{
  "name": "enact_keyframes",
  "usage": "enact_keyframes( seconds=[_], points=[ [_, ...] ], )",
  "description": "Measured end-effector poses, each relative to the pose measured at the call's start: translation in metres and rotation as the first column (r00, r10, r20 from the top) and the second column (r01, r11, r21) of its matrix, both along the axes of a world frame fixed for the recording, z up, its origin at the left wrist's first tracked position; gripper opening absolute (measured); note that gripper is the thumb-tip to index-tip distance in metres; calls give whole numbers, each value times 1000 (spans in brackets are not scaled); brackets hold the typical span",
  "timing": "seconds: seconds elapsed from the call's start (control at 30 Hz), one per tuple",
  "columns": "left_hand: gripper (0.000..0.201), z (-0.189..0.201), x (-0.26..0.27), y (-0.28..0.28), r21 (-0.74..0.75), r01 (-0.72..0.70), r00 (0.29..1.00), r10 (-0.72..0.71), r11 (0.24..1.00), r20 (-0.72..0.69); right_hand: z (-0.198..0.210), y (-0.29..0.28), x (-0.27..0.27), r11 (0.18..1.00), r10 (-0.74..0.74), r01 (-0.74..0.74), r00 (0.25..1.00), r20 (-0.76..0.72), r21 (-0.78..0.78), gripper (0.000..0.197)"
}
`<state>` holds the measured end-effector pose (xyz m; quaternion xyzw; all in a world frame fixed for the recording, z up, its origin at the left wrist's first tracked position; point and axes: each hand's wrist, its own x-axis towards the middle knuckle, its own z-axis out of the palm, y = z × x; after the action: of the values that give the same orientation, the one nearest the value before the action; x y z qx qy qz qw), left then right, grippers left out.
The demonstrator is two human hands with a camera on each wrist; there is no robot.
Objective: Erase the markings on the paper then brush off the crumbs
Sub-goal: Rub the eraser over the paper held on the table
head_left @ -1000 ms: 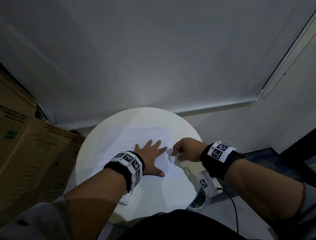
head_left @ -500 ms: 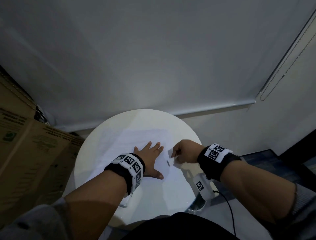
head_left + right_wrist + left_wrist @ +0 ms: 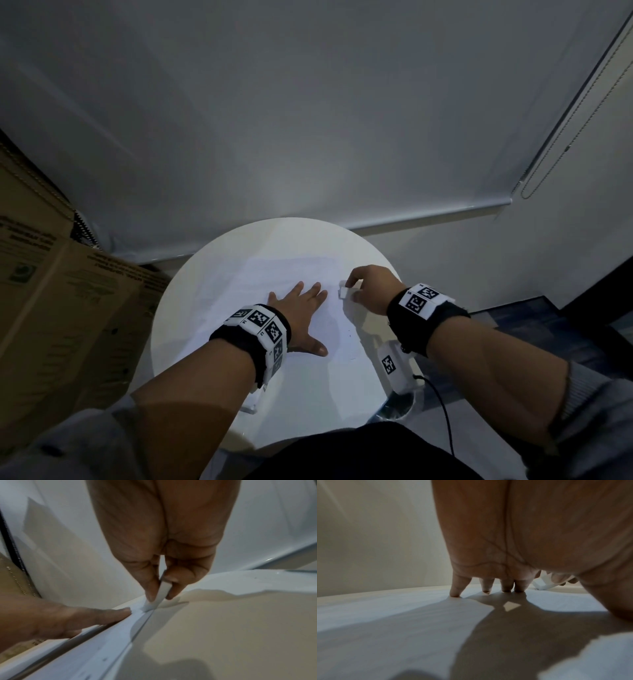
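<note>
Item, paper [image 3: 294, 274] on counter [image 3: 308, 394]: we find our right hand [image 3: 371, 289], pinching the eraser [image 3: 342, 293], moved up its right edge beyond our spread, pressing left hand [image 3: 301, 308]; specks nearer us suggest erasing unfinished.
</note>
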<state>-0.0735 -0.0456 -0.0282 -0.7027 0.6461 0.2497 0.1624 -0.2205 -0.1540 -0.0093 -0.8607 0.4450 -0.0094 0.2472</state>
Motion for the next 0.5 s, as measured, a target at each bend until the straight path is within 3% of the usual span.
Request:
enact_keyframes(
  seconds=[0.17, 0.37, 0.5],
  points=[
    [110, -1, 0, -1, -1, 1, 1000, -1, 1000, 1, 6, 10, -7, 957, 219, -185, 966, -137, 223, 23],
    [110, -2, 1, 0, 4, -1, 1000, 1, 1000, -4, 1, -4, 0, 999, 33, -33, 998, -50, 3, 22],
    [110, -3, 1, -1, -2, 2, 1000, -2, 1000, -4, 4, 8, -8, 949, 182, -151, 979, -89, 277, 20]
  ],
)
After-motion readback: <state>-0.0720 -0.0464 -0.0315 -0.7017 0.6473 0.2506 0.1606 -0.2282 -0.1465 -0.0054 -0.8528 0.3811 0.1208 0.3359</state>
